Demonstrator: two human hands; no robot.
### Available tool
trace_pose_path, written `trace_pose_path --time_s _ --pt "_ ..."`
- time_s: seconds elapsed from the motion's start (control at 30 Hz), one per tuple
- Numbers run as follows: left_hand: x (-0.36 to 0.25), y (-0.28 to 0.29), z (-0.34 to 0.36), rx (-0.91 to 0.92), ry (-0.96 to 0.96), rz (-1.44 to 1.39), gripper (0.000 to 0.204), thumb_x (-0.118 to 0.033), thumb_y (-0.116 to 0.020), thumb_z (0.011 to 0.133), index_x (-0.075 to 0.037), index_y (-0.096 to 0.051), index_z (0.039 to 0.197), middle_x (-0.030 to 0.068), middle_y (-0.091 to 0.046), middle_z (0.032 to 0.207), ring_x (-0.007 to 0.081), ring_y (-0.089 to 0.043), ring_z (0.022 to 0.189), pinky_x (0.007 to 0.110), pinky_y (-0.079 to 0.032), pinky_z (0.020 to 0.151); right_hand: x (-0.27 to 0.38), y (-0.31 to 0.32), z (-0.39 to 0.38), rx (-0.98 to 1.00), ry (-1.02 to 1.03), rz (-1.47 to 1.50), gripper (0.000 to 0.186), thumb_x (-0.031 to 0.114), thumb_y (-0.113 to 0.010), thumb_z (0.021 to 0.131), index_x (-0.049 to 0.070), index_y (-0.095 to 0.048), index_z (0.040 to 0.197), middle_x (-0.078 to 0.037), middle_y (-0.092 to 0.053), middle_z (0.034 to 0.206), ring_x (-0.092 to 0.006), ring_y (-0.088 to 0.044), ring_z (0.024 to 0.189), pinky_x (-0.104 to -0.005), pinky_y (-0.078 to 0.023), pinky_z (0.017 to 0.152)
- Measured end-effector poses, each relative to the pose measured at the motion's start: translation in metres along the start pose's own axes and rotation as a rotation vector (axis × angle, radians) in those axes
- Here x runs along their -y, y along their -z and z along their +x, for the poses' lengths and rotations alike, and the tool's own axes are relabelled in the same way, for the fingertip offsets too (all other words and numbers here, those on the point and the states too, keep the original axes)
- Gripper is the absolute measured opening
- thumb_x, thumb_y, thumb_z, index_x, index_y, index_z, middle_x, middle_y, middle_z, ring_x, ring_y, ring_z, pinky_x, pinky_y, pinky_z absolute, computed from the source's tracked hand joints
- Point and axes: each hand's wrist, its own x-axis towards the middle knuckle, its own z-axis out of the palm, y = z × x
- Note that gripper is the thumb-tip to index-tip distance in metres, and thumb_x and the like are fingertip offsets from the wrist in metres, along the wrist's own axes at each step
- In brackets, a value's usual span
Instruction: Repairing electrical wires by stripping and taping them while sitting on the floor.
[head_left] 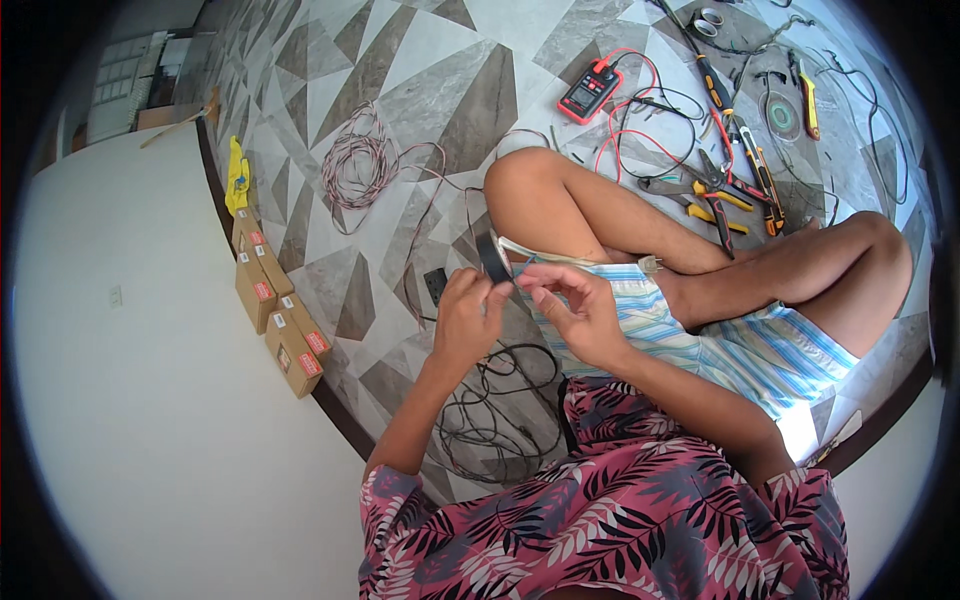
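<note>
In front of my lap, my left hand [467,312] is closed on a roll of black tape [489,257], which stands edge-up above the fingertips. My right hand [580,310] meets it from the right, thumb and fingers pinched near a small bluish bit beside the roll. What that pinch holds is too small to make out. A pale plug [651,264] rests on my striped shorts, just beyond my right hand. Near my left hand, a black socket block [436,284] is on the floor, partly covered by the hand.
Coiled black cable [490,420] lies below my left forearm, and a red-and-white twisted wire coil [358,165] farther off. Beyond my crossed legs are a red multimeter [590,91], pliers [715,190], a screwdriver [714,85] and a utility knife [808,102]. Cardboard boxes [295,345] line the left wall.
</note>
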Motion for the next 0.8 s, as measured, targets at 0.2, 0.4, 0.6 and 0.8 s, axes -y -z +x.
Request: trace_pose_path --time_s 0.2,0.4,0.6,0.8 --pt "-0.007 0.007 0.010 0.128 0.577 -0.440 0.058 -0.045 -0.051 0.104 0.002 -0.064 0.071 -0.0014 -0.049 0.059 0.0079 -0.042 0.055 0.027 -0.032 0.052 -0.002 -0.001 -0.007 -0.005 -0.046 -0.340 0.038 -0.003 -0.064 0.089 -0.006 -0.058 0.126 -0.013 -0.062 0.115 -0.0194 -0.064 0.094 -0.0296 -0.052 0.085" --pt "0.012 0.012 0.014 0.396 0.641 -0.774 0.053 -0.042 -0.052 0.104 -0.001 -0.066 0.074 -0.0049 -0.050 0.062 0.0035 -0.040 0.060 0.023 -0.031 0.054 -0.004 -0.010 -0.004 0.068 0.048 -0.425 0.050 0.004 -0.069 0.086 -0.006 -0.052 0.132 -0.024 -0.050 0.128 -0.0370 -0.056 0.115 -0.0423 -0.048 0.094" --pt "0.018 0.031 0.016 0.574 0.424 -0.674 0.038 -0.029 -0.058 0.102 0.001 -0.070 0.082 -0.0006 -0.055 0.065 0.0076 -0.045 0.060 0.025 -0.037 0.056 -0.006 -0.015 -0.002 0.067 0.010 -0.515 0.036 0.011 -0.071 0.090 -0.002 -0.054 0.119 -0.017 -0.047 0.126 -0.0303 -0.056 0.109 -0.0373 -0.050 0.088" --pt "-0.011 0.046 0.031 0.370 0.178 -0.084 0.025 -0.019 -0.064 0.096 0.003 -0.070 0.088 0.0136 -0.065 0.074 0.0179 -0.054 0.061 0.034 -0.046 0.061 -0.016 -0.007 0.011 0.073 -0.195 -0.269 0.031 0.015 -0.080 0.082 -0.001 -0.058 0.097 -0.011 -0.053 0.101 -0.0196 -0.054 0.089 -0.0326 -0.045 0.078"
